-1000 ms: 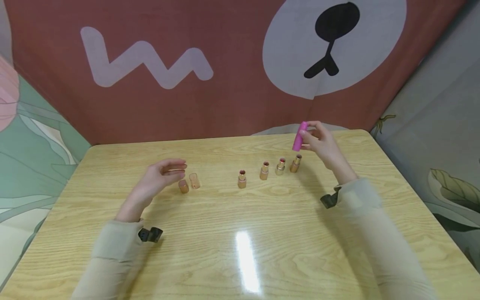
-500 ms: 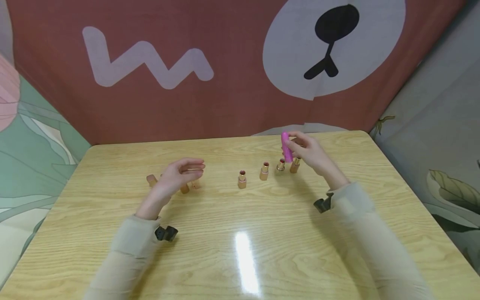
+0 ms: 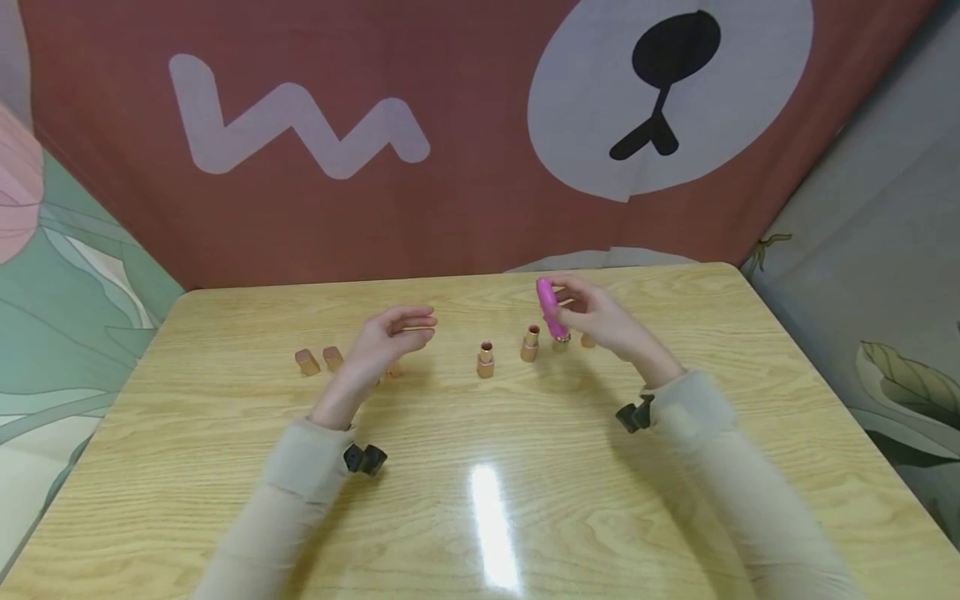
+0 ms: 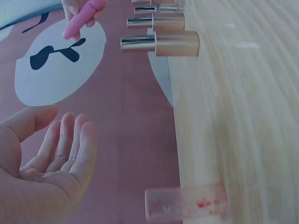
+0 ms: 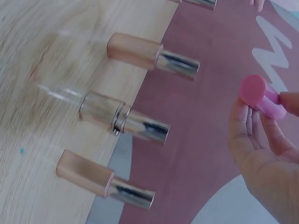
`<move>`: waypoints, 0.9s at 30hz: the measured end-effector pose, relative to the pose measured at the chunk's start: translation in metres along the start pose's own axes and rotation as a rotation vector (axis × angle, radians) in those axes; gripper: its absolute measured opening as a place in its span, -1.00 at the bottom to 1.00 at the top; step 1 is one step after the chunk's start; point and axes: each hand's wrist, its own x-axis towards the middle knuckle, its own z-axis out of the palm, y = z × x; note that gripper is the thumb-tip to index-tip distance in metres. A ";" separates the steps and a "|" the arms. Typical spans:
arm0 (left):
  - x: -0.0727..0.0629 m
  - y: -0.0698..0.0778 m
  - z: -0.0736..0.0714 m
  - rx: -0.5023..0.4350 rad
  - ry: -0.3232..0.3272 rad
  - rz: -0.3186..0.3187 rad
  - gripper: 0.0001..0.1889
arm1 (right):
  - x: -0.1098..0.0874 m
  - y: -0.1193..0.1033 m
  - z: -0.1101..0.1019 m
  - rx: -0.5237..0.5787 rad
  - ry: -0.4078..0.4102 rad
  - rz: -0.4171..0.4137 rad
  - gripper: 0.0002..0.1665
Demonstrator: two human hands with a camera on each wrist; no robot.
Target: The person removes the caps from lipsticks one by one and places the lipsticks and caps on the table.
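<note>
My right hand [image 3: 564, 310] pinches a pink tube [image 3: 549, 307] and holds it tilted just above a row of uncapped gold lipsticks. Two of these lipsticks [image 3: 485, 358] [image 3: 530, 342] stand free, and two more are partly hidden behind the hand. In the right wrist view the pink tube [image 5: 261, 95] lies in my fingers [image 5: 254, 140], with three lipsticks [image 5: 124, 116] beside it. My left hand [image 3: 422, 325] hovers open, palm inward, left of the row. In the left wrist view the open palm [image 4: 51, 154] faces the nearest lipstick [image 4: 159, 43], and a clear cap [image 4: 187, 203] stands on the table nearby.
Two gold caps [image 3: 307, 362] [image 3: 332, 358] stand on the wooden table [image 3: 480, 483] to the left of my left hand. A red cloth with a bear face [image 3: 660, 92] hangs behind the table's far edge.
My right hand has carried the pink tube left and down over the lipstick row. My left hand has drifted right, uncovering the two gold caps at the left.
</note>
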 end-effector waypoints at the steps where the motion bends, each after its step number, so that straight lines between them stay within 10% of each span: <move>1: 0.001 0.000 0.002 -0.002 -0.006 0.003 -0.54 | 0.000 -0.001 0.002 0.011 -0.011 0.004 -0.41; 27: 0.021 0.009 0.043 -0.007 -0.058 0.004 -0.56 | 0.012 -0.012 0.034 0.058 -0.069 -0.016 -0.56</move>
